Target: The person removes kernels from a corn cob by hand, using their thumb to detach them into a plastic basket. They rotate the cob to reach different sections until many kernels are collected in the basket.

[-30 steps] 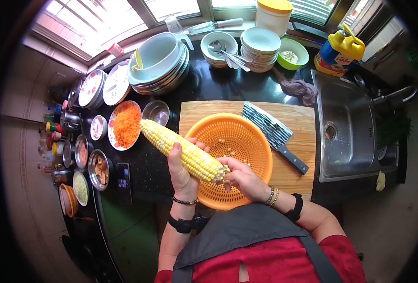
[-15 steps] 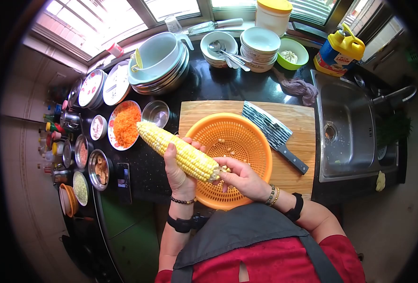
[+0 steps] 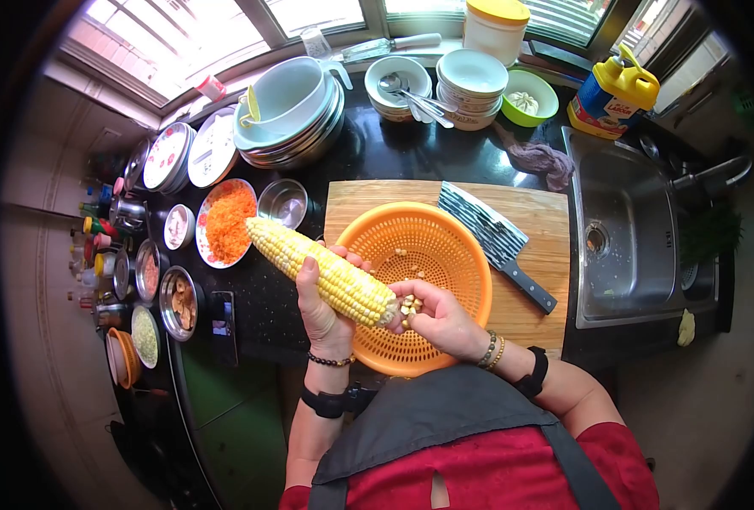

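Observation:
A yellow ear of corn [image 3: 287,250] is gripped by my left hand [image 3: 324,316], its narrow tip pointing up and left. Its thick, pale stub end reaches my right hand [image 3: 446,325], whose bent fingers hold several loose corn kernels [image 3: 409,309]. Both hands are over an orange colander [image 3: 482,285], with a few kernels lying inside it. Under the colander lies a wooden cutting board [image 3: 538,202]. A cleaver [image 3: 479,228] with a patterned blade and dark handle rests on the board, right of the colander.
Left of the board stand a plate of shredded carrot [image 3: 230,212], a small metal bowl [image 3: 282,204], several ingredient bowls and a phone [image 3: 223,327]. Stacked bowls [image 3: 472,76] line the back. At right are a sink [image 3: 628,255] and a yellow-blue jug [image 3: 613,98].
My right fingers have drawn slightly away from the corn's stub end and opened a little, showing more loose kernels in them. My left hand and the corn have barely moved.

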{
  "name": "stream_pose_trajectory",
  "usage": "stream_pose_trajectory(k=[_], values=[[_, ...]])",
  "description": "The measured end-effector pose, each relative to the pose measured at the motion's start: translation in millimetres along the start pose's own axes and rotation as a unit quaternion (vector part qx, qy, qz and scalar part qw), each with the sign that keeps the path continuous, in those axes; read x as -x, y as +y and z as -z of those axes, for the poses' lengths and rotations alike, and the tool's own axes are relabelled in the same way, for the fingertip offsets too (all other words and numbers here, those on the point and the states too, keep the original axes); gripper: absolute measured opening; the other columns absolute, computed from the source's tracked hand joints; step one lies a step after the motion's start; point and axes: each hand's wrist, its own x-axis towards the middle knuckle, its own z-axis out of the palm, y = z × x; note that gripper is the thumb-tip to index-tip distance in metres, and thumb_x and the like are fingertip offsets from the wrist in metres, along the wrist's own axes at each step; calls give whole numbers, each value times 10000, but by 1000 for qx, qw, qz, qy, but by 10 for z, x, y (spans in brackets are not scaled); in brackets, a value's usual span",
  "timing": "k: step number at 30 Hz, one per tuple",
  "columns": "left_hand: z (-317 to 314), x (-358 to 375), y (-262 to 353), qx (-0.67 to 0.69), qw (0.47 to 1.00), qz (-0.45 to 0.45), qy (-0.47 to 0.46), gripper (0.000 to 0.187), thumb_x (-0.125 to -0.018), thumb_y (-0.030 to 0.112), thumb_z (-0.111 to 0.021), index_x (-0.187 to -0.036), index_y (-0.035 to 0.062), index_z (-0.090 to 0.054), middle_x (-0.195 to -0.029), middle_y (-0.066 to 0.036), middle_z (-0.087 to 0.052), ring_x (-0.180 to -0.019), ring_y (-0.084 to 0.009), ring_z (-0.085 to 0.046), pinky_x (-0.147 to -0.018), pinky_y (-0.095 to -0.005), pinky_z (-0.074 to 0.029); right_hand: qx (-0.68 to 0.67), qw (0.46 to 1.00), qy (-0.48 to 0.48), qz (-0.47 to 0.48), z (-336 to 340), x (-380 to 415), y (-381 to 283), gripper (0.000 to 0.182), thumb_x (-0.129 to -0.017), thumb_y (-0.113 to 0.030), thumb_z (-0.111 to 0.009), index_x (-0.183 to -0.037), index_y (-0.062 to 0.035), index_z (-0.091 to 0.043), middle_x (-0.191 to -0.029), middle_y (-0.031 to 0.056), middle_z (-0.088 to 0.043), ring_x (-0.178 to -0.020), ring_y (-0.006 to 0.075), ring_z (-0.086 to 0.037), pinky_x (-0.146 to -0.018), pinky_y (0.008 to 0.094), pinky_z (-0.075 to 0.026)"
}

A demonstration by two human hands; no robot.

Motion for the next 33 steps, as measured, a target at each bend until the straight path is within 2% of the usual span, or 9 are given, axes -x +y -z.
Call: stream_pose_trajectory(k=[3,6,9,15,18,27,30,33], values=[[-9,9,21,-3,1000,-3,-5,439,-794,331,-625,-1070,44,-441,-898,-105,-551,-815,-226,-556,-757,-386,-491,12,998,27,-49,-64,4,-113,321,-919,-122,-479,-1213,0,-446,-1032,59,-578,-902,114,-583,-772,234,-492],[-10,7,12,19,999,-10,-28,447,-790,330,-625,-1079,44,-439,-904,-102,-541,-842,-227,-544,-767,-388,-487,-115,985,30,-128,-95,11,-183,291,-933,-176,-464,-1170,-8,-477,-1002,61,-580,-869,119,-588,-766,246,-497],[7,6,2,7,999,-14,-45,468,-796,348,-624,-1097,42,-438,-905,-96,-533,-863,-230,-535,-784,-394,-483,-102,986,-5,-134,-53,-7,-138,272,-939,-196,-451,-1129,-7,-497,-986,66,-576,-831,127,-590,-744,259,-500],[-30,39,-3,-44,998,-20,-50,578,-784,453,-648,-1137,48,-437,-912,-109,-545,-846,-240,-545,-805,-413,-479,-26,997,16,-70,-28,-10,-102,275,-922,-193,-488,-1103,13,-501,-899,59,-589,-783,105,-578,-714,252,-490],[-1,32,10,-14,999,6,-51,583,-776,466,-656,-1128,53,-444,-912,-115,-554,-837,-240,-551,-794,-417,-483,10,998,17,-63,-24,-11,-90,271,-906,-168,-514,-1105,15,-500,-868,52,-599,-767,95,-579,-709,243,-490],[22,13,-30,10,1000,17,3,487,-788,405,-652,-1074,58,-463,-866,-106,-567,-773,-221,-560,-740,-395,-500,19,998,35,-39,-48,-6,-71,257,-898,-136,-516,-1106,13,-494,-880,55,-599,-769,93,-585,-691,235,-496],[14,9,-29,15,1000,13,-4,491,-781,404,-658,-1071,58,-464,-856,-106,-569,-768,-218,-561,-729,-391,-504,-28,997,37,-59,-54,-13,-50,258,-913,-179,-509,-1099,-2,-481,-905,60,-586,-780,94,-579,-692,244,-502],[18,1,-31,17,1000,11,-7,488,-777,404,-660,-1063,59,-466,-858,-102,-566,-770,-215,-561,-729,-389,-505,-16,996,39,-74,-92,-25,-112,287,-930,-242,-496,-1106,-18,-456,-935,61,-574,-778,96,-572,-691,257,-508]])
